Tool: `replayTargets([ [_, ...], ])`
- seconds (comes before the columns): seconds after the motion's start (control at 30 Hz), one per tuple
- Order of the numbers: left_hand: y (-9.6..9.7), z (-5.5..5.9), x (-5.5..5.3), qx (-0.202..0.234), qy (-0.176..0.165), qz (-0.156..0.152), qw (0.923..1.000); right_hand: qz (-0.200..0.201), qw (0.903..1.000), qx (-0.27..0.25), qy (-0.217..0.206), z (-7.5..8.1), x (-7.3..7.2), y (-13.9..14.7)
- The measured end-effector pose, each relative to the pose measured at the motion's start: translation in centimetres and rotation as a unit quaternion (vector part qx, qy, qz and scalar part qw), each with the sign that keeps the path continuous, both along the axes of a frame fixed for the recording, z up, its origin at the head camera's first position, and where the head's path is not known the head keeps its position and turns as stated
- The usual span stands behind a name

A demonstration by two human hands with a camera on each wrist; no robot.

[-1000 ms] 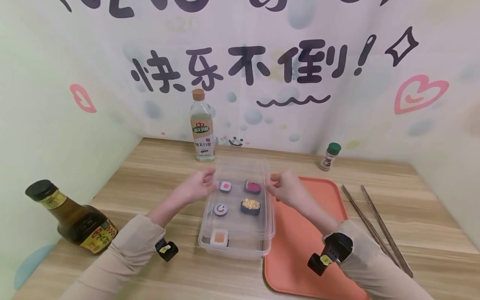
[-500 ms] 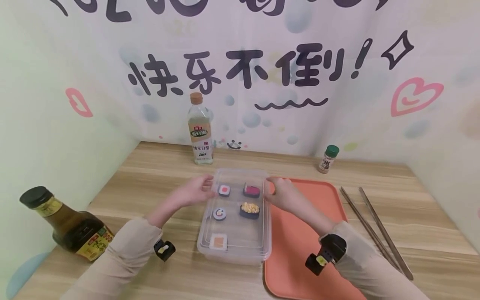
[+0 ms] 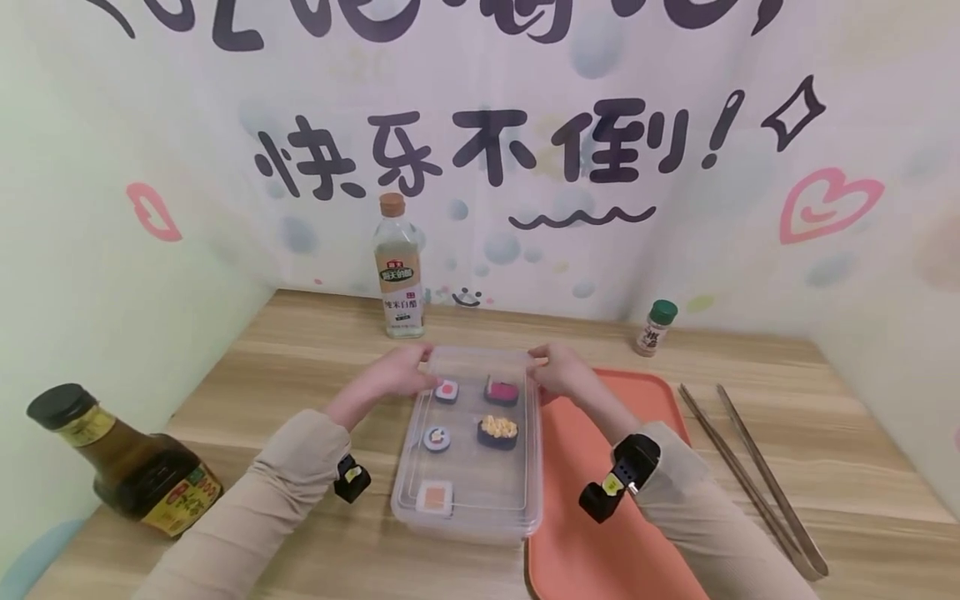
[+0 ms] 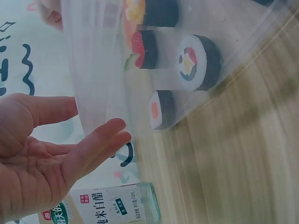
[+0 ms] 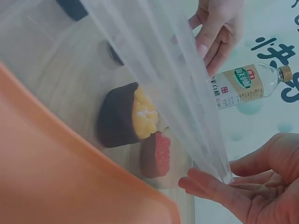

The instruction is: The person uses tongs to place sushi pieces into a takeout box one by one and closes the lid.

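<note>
A clear plastic lid [image 3: 480, 360] lies over the clear food box [image 3: 465, 530] in front of me, close along its rim. Through it show several sushi pieces: a yellow-topped one [image 3: 498, 430], a red-topped one [image 3: 502, 392], a round roll [image 3: 437, 439], a roll with a pink centre [image 3: 447, 392] and a square piece with an orange centre [image 3: 434, 497]. At the far left corner, my left hand [image 4: 56, 144] pinches the lid's edge between thumb and fingers. My right hand [image 5: 257, 179] pinches the far right corner likewise.
An orange tray [image 3: 600, 525] lies along the box's right side, with metal tongs [image 3: 757, 483] beyond it. Behind stand a vinegar bottle [image 3: 399, 275] and a green-capped shaker [image 3: 656, 327]. A dark sauce bottle [image 3: 153, 475] stands at the left, near my left sleeve.
The lid has come down from above the box's far end onto its rim, lining up with it. Both hands have lowered with it and stay at the far corners.
</note>
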State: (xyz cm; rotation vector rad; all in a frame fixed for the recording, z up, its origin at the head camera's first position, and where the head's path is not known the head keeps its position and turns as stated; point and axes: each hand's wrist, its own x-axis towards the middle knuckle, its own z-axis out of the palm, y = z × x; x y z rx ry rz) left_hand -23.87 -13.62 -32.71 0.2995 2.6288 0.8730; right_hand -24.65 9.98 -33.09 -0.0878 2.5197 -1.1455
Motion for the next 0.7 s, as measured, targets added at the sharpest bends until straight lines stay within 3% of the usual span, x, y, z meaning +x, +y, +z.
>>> replayTargets([
  [0.1,0.1,0.0,0.0,-0.001,-0.001,-0.001,1.0,-0.008,1.0,0.001,0.002,0.0,0.2,0.1],
  [0.23,-0.3,-0.2,0.1,0.045,-0.046,0.011,0.9978,-0.006,0.9996,-0.012,-0.027,-0.2,0.8,0.5],
  [0.4,-1.7,-0.7,1.3,0.124,-0.133,-0.016,0.9833,0.038,0.9904,-0.049,-0.123,-0.5,2.4,1.4],
  [0.5,-2.1,-0.9,2.0,0.143,-0.164,-0.033,0.9754,0.067,0.9822,-0.085,-0.153,-0.8,3.3,1.8],
  [0.7,-2.0,-1.2,2.4,0.147,-0.165,-0.027,0.9749,0.073,0.9804,-0.102,-0.152,-0.9,3.8,2.0],
])
